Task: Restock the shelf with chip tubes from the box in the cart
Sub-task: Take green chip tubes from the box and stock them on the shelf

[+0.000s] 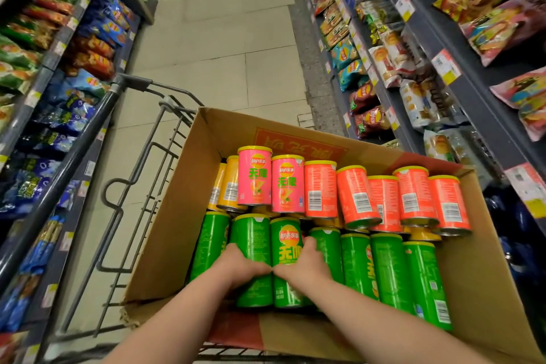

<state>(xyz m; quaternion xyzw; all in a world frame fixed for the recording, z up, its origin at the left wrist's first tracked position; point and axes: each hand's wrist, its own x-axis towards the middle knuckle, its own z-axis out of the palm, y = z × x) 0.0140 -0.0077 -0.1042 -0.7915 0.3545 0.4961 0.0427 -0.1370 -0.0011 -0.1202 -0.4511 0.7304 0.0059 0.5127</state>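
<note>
An open cardboard box (177, 216) rests in a wire shopping cart (133, 186). It holds several chip tubes lying flat: a near row of green ones, a far row of pink tubes (254, 177) and orange-red tubes (357, 198), and yellow tubes (230, 186) at the far left. My left hand (239, 264) wraps a green tube (251, 233) from its left side. My right hand (304, 263) grips the neighbouring green tube (288, 242) from its right side. My thumbs meet between the two tubes, which still lie in the row.
Shelves of snack bags line both sides of the aisle, the left shelf (59, 47) and the right shelf (437, 47), with price tags on their edges. Tiled floor (221, 53) stretches ahead of the cart. The cart's handle bar (88, 127) runs along the left shelf.
</note>
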